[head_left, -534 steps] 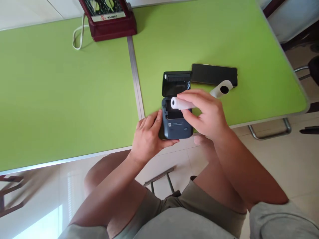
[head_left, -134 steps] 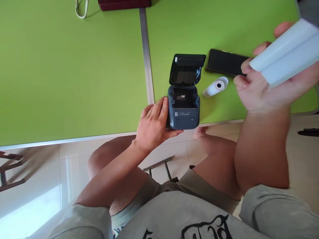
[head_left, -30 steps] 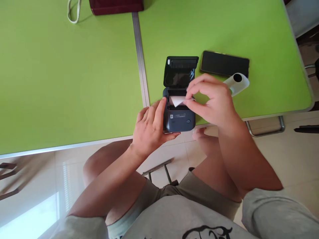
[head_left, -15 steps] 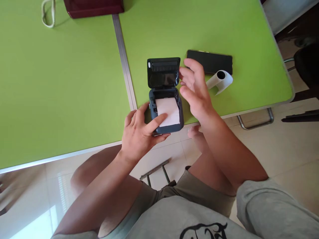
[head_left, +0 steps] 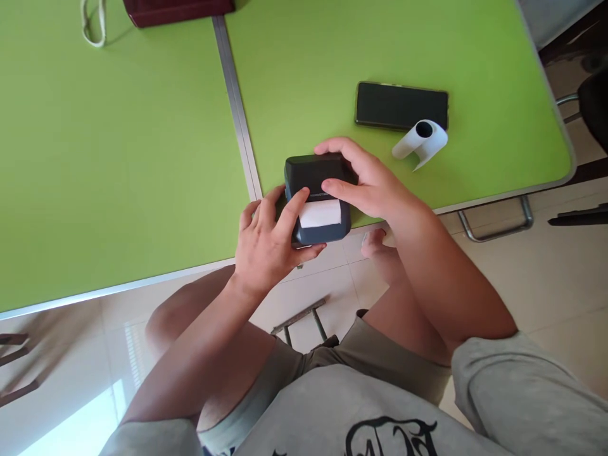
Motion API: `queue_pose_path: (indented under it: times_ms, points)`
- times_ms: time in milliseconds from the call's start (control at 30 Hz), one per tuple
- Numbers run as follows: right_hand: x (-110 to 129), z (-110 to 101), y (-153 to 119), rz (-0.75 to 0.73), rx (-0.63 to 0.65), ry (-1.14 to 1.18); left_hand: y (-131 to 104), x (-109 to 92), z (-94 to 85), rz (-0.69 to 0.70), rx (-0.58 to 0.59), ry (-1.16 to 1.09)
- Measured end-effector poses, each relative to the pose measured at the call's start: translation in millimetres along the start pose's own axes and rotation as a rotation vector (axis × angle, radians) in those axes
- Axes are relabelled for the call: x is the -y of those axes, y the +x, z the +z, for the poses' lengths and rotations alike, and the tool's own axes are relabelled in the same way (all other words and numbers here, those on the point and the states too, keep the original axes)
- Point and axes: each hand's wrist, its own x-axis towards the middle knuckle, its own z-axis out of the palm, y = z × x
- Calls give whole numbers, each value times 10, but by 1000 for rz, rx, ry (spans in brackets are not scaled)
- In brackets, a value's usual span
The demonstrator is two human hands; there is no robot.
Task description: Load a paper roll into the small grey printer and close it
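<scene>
A small dark printer [head_left: 320, 235] sits at the front edge of the green table with its black lid down. White paper [head_left: 320, 214] sticks out below the lid. My left hand [head_left: 268, 244] grips the printer's left and front sides, its index finger on the lid's front part. Wrapped over the right side of the lid is my right hand [head_left: 363, 180], thumb on top and fingers at the back edge. The inside of the printer is hidden.
To the right on the green table [head_left: 156, 158] lie a black phone [head_left: 399, 104] and a curled white paper piece with a dark opening [head_left: 427, 142]. A dark red box [head_left: 175, 9] and a white cord loop [head_left: 95, 28] are at the top left.
The printer's lid, upright before, is now down over the paper. My right hand has moved left onto the lid, and my left index finger has shifted up.
</scene>
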Motion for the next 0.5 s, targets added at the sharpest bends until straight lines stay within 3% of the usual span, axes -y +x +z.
queue_pose_path:
  times_ms: [133, 367, 500]
  points:
    - [-71, 45, 4, -25, -25, -20, 21, -18, 7, -24, 17, 19]
    - [-255, 181, -15, -69, -384, -61, 63, 10, 89, -97, -18, -39]
    - [-233, 174, 12, -66, -418, -152, 71, 31, 100, -102, -45, -45]
